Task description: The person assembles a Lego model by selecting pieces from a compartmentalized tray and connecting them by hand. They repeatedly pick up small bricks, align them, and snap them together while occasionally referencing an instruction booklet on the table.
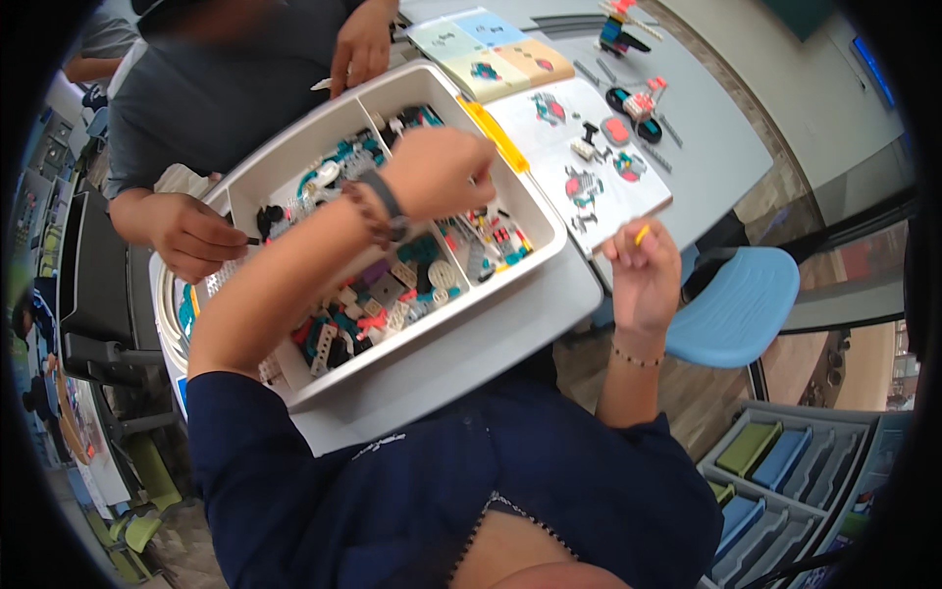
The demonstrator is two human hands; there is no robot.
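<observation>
Over the divided white tray (429, 334) of building bricks, my left hand (442, 175) is closed with its fingers curled. Whatever those fingers may hold is hidden. Below it, a compartment contains small grey, red and teal pieces (486, 240). Larger beige, black and coral pieces (378, 304) fill the near compartment. Off the tray's right side, my right hand (643, 280) is raised, pinching a small yellow piece (643, 235). An open instruction booklet (638, 187) with pictures of brick models lies just beyond it.
Across the tray, another person's hand (196, 236) holds a small dark piece; their other hand (363, 44) is at the far rim. Partly built brick models (640, 106) stand past the booklet. A blue chair (741, 304) is at the right, near drawers (785, 461).
</observation>
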